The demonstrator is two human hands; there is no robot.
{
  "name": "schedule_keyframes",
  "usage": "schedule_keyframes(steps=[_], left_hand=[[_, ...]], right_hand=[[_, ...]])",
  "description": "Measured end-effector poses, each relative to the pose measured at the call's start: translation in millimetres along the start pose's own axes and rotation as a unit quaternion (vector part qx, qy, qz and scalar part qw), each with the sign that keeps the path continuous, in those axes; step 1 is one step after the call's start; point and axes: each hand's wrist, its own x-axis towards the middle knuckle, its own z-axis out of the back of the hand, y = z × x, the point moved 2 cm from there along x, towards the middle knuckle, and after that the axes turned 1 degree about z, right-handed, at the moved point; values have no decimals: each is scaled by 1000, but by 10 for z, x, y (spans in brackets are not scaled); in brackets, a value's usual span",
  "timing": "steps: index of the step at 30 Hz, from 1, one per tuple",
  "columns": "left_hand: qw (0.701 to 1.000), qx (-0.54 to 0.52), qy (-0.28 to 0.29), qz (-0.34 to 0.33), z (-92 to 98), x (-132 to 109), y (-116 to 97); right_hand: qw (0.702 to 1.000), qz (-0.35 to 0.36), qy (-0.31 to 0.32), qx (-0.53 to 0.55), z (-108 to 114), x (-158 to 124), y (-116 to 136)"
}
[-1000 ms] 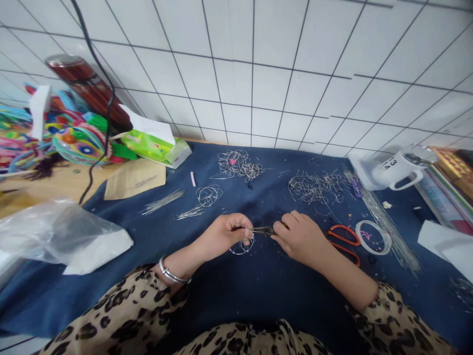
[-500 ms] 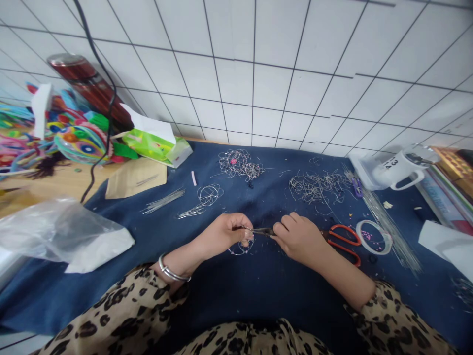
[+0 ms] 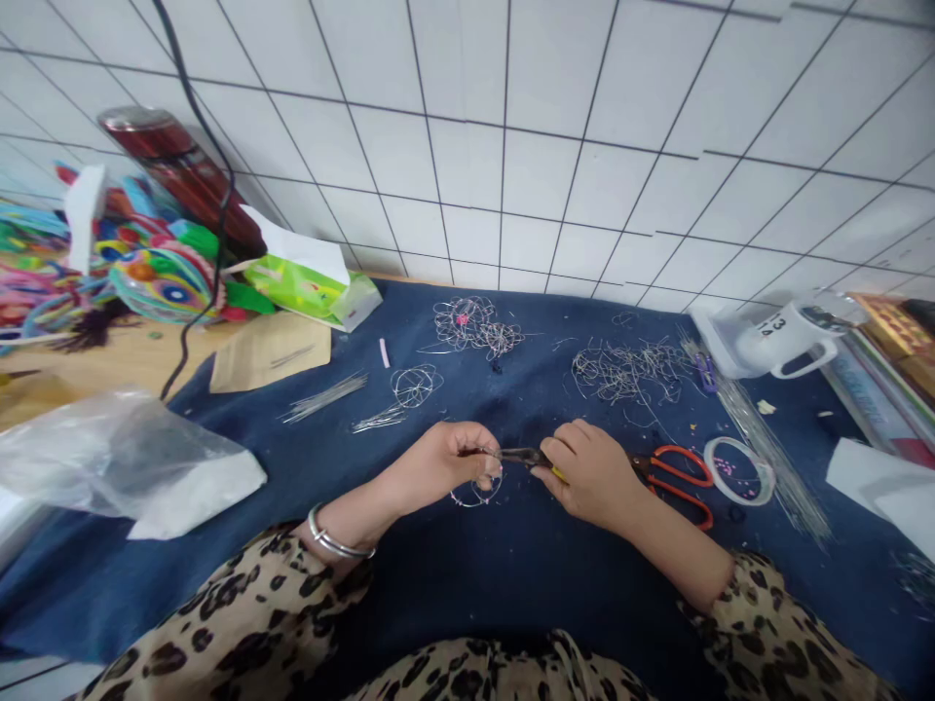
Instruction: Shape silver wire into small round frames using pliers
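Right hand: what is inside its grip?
Pliers: their metal front and a bit of yellow handle show. The fingers cover the rest of the grip, so it cannot be seen.

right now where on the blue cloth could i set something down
Most room: blue cloth between the sleeves. Smaller patch: between plastic bag and left hand. Crowded: right side, with scissors, beads and wires; wire tangle beyond right hand.

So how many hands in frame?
2. Left hand, just left of centre, holding a beaded wire ring; right hand, right of centre, gripping pliers. Neither is fully hidden; no others show.
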Motion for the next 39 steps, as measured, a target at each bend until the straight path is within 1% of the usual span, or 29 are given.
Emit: schedule_keyframes(steps=[6,9,14,19,26,34,39], left_hand=[[1000,7,-1,7,-19,0,9],[1000,-4,-11,-4,-24,8,2],[999,9,-28,-27,-22,9,-10],[998,-6,-57,-24,-9,16,27],[999,-27,-20,-14,-26,42,46],[999,-40,-8,-8,-22,45,30],[999,-54,4,-6,-24,43,58]], right_hand=[[1000,4,-5,9,-20,-14,18],[1000,-16,-7,21,-47,-27,15],[998,-43,-2,50,-66,-36,25],[993,-72,1,90,-70,-46,47],[989,-78,14,126,-110,-47,53],[985,-91,12,143,-143,-52,73],[983,-78,29,161,-131,-44,51]])
